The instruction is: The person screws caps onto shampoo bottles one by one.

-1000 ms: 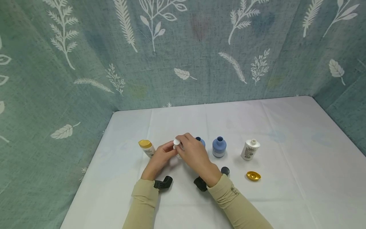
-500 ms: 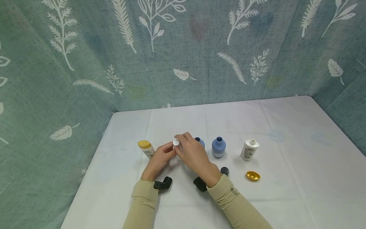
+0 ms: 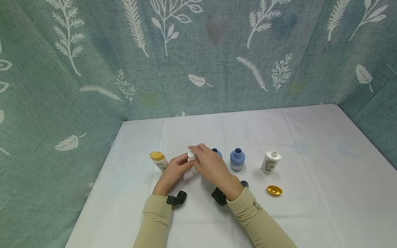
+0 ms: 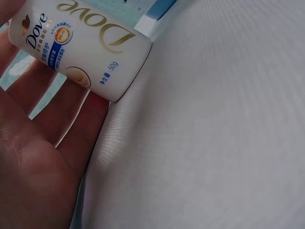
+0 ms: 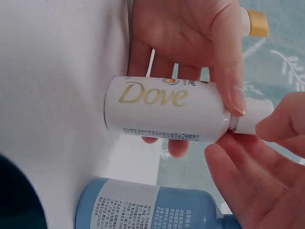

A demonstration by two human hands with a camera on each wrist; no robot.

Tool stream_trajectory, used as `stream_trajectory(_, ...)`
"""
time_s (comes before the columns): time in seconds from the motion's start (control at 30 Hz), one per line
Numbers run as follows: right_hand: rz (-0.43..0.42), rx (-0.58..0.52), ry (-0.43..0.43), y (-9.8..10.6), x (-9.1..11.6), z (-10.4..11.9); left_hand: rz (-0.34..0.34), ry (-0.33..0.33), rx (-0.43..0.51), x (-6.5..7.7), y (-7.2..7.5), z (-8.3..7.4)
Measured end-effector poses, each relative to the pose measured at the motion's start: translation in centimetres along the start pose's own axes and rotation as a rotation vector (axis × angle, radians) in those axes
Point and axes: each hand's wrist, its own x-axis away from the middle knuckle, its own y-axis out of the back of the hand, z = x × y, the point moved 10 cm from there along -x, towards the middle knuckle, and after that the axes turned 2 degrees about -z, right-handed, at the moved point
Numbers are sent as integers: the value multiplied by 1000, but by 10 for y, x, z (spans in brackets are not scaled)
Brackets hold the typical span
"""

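Upright on the white cloth stands a small white Dove bottle [image 5: 162, 112], gripped round its body by my left hand [image 3: 174, 171]. In the left wrist view the fingers wrap behind the bottle [image 4: 90, 47]. My right hand [image 3: 213, 167] pinches its white cap [image 5: 252, 116] between thumb and fingers. A narrow strip of neck shows below the cap in the right wrist view. Just left of my left hand is a white bottle with a yellow cap [image 3: 157, 156]. A blue bottle [image 5: 143, 205] without a cap stands close beside my right hand, partly hidden by it.
Another uncapped blue bottle [image 3: 237, 160] and an uncapped white bottle [image 3: 271, 162] stand to the right. A gold cap [image 3: 274, 190] lies in front of the white one. A dark round cap [image 3: 244, 184] sits partly behind my right wrist. A patterned curtain [image 3: 217, 69] hangs behind the table.
My right hand has turned slightly at the cap, its wrist shifting a little to the right and covering more of the dark cap. The left hand stays in place on the bottle.
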Motion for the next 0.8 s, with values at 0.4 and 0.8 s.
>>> stream_trajectory(0.4, -46, 4, -11, 4, 0, 0, 17, 20, 35, -1, -1, 0)
stream_trajectory(0.8, -16, -31, -70, 3, 1, -5, 3, 35, 30, 0, -1, 3)
